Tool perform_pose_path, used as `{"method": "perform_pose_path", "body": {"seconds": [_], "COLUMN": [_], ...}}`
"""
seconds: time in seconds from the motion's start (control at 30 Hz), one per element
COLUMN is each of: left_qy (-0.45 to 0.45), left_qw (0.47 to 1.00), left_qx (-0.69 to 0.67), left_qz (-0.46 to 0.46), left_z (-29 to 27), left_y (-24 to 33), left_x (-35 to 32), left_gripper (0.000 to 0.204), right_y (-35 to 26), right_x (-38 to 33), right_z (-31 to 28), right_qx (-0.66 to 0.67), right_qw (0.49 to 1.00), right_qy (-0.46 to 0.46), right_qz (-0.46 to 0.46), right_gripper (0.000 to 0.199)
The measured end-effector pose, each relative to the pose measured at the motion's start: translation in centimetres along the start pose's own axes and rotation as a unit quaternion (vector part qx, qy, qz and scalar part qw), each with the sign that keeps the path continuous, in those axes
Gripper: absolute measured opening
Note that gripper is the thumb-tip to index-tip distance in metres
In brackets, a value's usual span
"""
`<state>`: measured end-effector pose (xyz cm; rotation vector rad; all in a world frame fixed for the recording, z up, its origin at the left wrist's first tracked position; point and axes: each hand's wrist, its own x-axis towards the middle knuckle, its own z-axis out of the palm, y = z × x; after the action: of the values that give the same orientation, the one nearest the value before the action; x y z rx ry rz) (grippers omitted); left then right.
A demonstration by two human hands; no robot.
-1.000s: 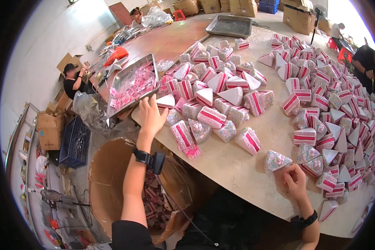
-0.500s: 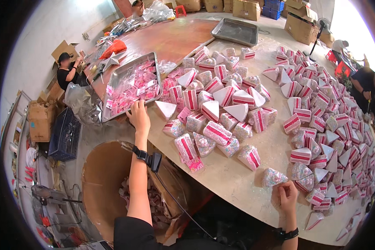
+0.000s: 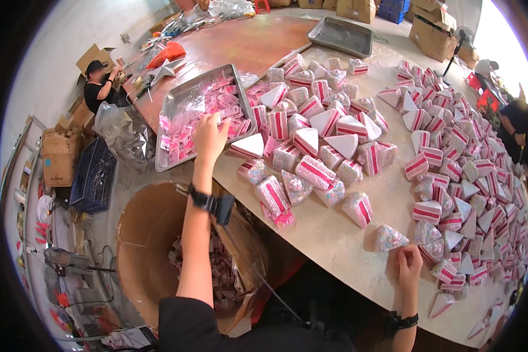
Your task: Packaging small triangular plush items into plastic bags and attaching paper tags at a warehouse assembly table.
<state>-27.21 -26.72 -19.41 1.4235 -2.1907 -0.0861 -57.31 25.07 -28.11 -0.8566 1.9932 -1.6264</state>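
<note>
My left hand point(image 3: 210, 139) reaches over the near right side of a metal tray point(image 3: 247, 101) full of small pink printed tags point(image 3: 185, 136). Its fingers are bent down together at the tags, and what they pinch, if anything, is hidden. At the table's near edge my right hand point(image 3: 409, 264) is closed, thumb and finger pinched on a thin dark string running toward a slice in the right-hand heap. Just beside its fingertips lies a speckled toy cake slice point(image 3: 390, 239). More cake slices point(image 3: 315, 172), white with red-pink layers, lie between my hands.
A large heap of cake slices point(image 3: 452, 170) covers the table's right side. An empty-looking metal tray point(image 3: 341, 38) sits at the far edge. Below my left arm stands a big open cardboard drum point(image 3: 141, 234). Other people work at far left and right.
My left hand has moved from the tray's near edge inward over the pink tags. My right hand stays pinched beside the same slice. The whole view has shifted slightly.
</note>
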Motion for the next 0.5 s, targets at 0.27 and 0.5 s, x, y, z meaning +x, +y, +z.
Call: {"method": "perform_pose_path", "body": {"seconds": [0.27,0.5], "left_qy": [-0.213,-0.228], "left_qw": [0.933,0.933], "left_qx": [0.083,0.125], "left_qz": [-0.279,-0.25], "left_z": [3.2,2.6], "left_y": [1.6,1.8], "left_x": [3.8,4.2], "left_gripper": [0.104,0.09], "right_y": [0.6,0.1], "right_x": [0.5,0.2], "right_z": [-0.2,-0.1], "right_qx": [0.044,0.05], "right_qw": [0.999,0.998], "right_qy": [0.021,0.044], "right_qz": [-0.004,-0.004], "right_gripper": [0.003,0.002]}}
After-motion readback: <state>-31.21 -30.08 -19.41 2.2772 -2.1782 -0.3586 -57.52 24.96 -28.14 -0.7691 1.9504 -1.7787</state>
